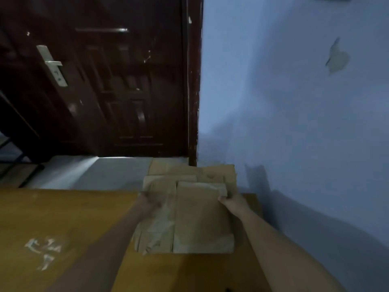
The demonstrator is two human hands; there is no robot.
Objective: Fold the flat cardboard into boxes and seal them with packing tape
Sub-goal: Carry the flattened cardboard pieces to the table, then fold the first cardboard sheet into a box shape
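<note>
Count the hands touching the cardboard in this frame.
2. The left hand grips the left far edge of the flat cardboard; the right hand grips its right far corner. The fingers are partly hidden behind it.

— Hands in view?
— Two: left hand (147, 204) and right hand (232, 202), each gripping the cardboard stack (200, 220) at the table's (63, 218) far edge.
— Sheets in the stack?
— Several; too blurred for an exact count.
— Tables?
— One.
— Doors?
— One door (115, 81), with one handle (53, 64).
— Marks on the tabletop?
— One pale scuff patch (43, 249), near the left edge.
</note>
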